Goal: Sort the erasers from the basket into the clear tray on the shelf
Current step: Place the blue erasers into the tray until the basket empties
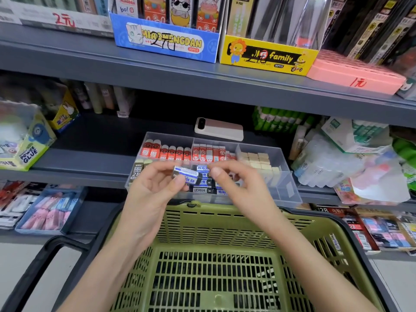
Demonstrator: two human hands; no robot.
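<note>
Basket (227, 224) beneath; left grip (153, 192) pinches eraser (186, 175), right grip (238, 184) apparently loose.

There is just one camera. It sits on the person's head and looks forward and down. The green basket (202, 224) is very near, right under it. The clear tray (288, 192) on the shelf (90, 158) is just past the basket. More shelves rise behind.
</note>
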